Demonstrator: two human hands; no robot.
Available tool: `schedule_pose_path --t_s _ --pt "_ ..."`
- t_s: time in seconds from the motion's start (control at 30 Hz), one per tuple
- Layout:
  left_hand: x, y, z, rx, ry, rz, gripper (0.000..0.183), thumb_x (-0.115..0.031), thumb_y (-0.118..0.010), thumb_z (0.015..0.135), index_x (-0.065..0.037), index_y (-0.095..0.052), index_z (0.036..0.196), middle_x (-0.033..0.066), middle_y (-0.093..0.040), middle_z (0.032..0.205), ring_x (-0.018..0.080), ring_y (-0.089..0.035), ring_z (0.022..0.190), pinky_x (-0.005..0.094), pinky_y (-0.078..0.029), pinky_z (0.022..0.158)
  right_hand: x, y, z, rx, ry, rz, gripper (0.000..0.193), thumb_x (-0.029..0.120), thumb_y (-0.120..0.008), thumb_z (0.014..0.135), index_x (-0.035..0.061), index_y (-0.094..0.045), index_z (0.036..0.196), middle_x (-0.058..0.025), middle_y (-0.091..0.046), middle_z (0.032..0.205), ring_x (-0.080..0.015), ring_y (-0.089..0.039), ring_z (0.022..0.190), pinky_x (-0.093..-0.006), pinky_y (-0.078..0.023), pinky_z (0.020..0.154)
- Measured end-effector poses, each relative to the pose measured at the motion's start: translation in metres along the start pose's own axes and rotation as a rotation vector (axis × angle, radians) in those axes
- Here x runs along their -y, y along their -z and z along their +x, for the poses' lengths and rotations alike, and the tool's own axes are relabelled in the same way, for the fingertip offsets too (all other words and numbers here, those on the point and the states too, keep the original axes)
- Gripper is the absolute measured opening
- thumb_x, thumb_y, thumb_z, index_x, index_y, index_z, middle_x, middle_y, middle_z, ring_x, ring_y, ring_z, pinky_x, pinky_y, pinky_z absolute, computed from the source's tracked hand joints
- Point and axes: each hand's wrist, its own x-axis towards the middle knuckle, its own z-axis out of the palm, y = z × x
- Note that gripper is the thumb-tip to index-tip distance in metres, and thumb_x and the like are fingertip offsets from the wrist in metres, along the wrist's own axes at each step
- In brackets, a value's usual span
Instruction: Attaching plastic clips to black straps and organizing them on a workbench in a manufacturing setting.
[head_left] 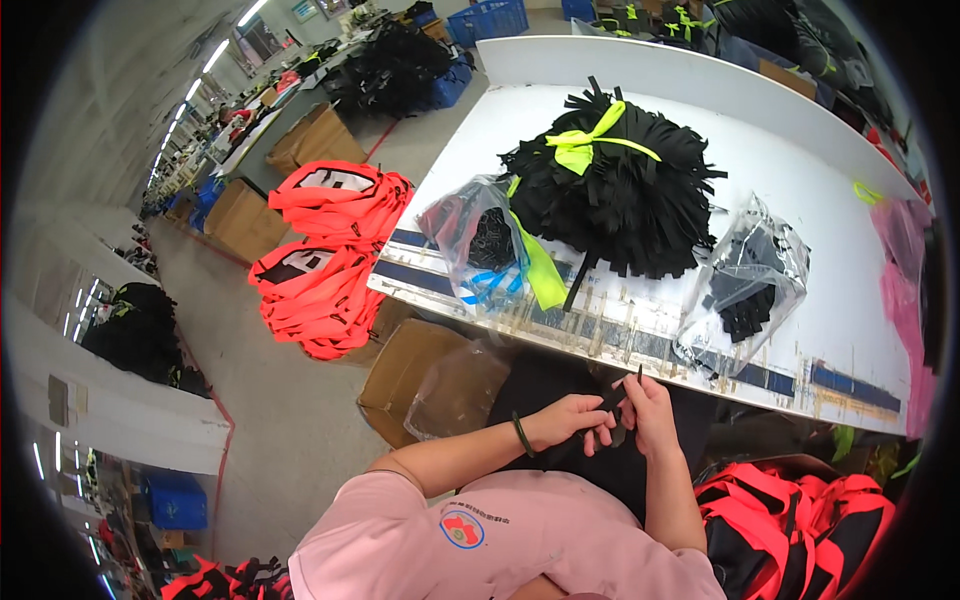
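Close together in front of my body, just below the table's near edge, my left hand [572, 422] and my right hand [648, 414] both grip a short black strip [612, 398]. The fingers of each hand are closed around it; part of it is hidden by them, and a dark end pokes up above the right thumb. Beyond them on the white table [640, 310] lies a big bundle of black strips [625, 195], tied with a neon yellow band [575, 152]. A clear plastic bag of small black parts [490, 240] sits left of the bundle, another bag of black pieces [748, 310] to its right.
A raised white rim [680, 60] runs along the table's far side. Stacks of orange-red fabric pieces [320, 295] stand left of the table, more orange and black pieces [790, 520] at lower right. An open cardboard box [385, 385] is under the front edge. Pink plastic [900, 260] hangs at right.
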Motion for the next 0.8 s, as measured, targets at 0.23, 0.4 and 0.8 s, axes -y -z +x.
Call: schedule_pose_path --t_s 0.23,0.4,0.8 --pt "0.001 -0.004 -0.001 -0.043 0.017 0.03 0.025 -0.026 -0.042 0.097 -0.006 -0.055 0.089 0.001 -0.053 0.063 0.0082 -0.049 0.05 0.0197 -0.041 0.049 -0.006 0.005 -0.002 0.013 0.006 -0.017 0.031 0.027 -0.056 0.09 0.005 -0.052 0.07 0.002 -0.043 0.049 -0.0058 -0.036 0.039 -0.0212 -0.026 0.037" --pt "0.0 -0.004 -0.004 -0.075 0.035 0.043 0.03 -0.031 -0.039 0.098 -0.007 -0.054 0.087 -0.0022 -0.047 0.059 0.0061 -0.044 0.049 0.0188 -0.039 0.047 -0.005 0.001 -0.005 0.026 0.013 -0.031 0.027 0.025 -0.057 0.09 0.0052 -0.053 0.072 0.001 -0.048 0.053 -0.0051 -0.037 0.04 -0.0204 -0.027 0.037" --pt "0.007 0.0 -0.006 -0.114 0.022 0.115 0.03 -0.032 -0.041 0.097 -0.007 -0.054 0.085 -0.0035 -0.046 0.059 0.0037 -0.042 0.047 0.0172 -0.035 0.044 -0.011 -0.004 -0.006 0.021 0.026 -0.131 0.02 0.018 -0.057 0.089 0.0062 -0.054 0.074 0.0006 -0.051 0.057 -0.0047 -0.039 0.04 -0.0197 -0.028 0.037"
